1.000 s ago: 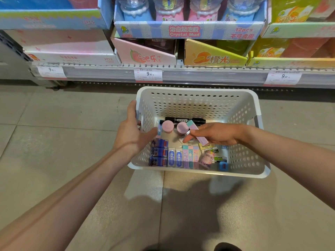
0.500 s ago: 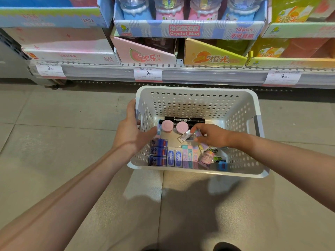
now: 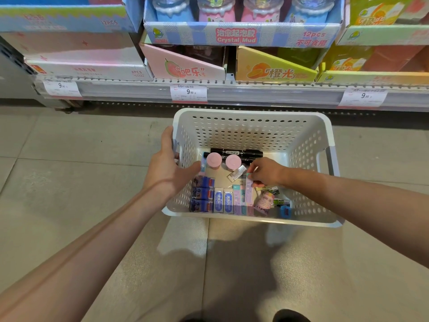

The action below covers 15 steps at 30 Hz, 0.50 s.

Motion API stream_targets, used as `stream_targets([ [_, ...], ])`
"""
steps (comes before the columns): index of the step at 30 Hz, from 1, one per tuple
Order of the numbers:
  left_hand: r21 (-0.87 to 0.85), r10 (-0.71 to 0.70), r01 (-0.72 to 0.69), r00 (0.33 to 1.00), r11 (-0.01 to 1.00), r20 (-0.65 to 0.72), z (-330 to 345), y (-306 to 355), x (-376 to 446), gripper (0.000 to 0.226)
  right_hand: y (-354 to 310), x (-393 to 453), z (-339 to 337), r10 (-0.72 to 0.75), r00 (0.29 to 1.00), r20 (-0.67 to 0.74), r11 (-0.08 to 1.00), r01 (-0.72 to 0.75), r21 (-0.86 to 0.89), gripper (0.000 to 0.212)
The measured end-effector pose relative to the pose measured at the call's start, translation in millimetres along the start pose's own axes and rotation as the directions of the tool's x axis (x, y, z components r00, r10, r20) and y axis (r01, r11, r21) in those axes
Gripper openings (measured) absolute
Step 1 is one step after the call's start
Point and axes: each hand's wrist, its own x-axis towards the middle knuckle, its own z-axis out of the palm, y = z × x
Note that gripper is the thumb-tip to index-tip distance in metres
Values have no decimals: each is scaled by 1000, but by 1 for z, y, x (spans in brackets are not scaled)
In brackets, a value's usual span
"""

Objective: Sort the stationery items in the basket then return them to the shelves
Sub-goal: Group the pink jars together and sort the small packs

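Note:
A white perforated basket (image 3: 253, 126) stands on the floor below the shelf (image 3: 267, 95). My left hand (image 3: 166, 169) grips its left wall, thumb inside. My right hand (image 3: 267, 171) reaches into the basket and pinches the top end of a pale purple eraser (image 3: 249, 192), which lies in a row of pastel erasers (image 3: 238, 199). Beside that row are two white-and-blue erasers (image 3: 223, 202) and three dark blue erasers (image 3: 202, 194). Two pink round caps (image 3: 214, 159), black markers (image 3: 239, 152) and a clear-wrapped piece (image 3: 236, 172) sit at the back.
A small pink bottle (image 3: 264, 202), green-labelled packets (image 3: 280, 202) and a blue sharpener (image 3: 285, 211) lie at the basket's right. Display boxes of Crystal Mud (image 3: 239, 36) and fruit-printed cartons (image 3: 274, 68) fill the shelf. Tiled floor surrounds the basket; my shoe tips show at the bottom.
My right hand has moved down and toward me with the pale purple eraser, bringing it from above the pink caps into the pastel row. My left hand has stayed on the basket wall.

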Motion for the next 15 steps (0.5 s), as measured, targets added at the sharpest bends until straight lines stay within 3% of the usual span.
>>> stream_targets([
  [4, 11, 4, -4, 1000, 1000, 0, 0, -1, 1, 88, -2, 4, 5, 11, 1000, 13, 1000, -11, -10, 22],
  [8, 16, -3, 3, 1000, 1000, 2, 0, -2, 1, 89, -1, 5, 9, -37, 999, -11, 991, 36, -127, 9],
  [15, 6, 1, -1, 1000, 1000, 0, 0, -1, 1, 90, 2, 5, 16, -103, 994, -33, 941, 86, -328, 18],
])
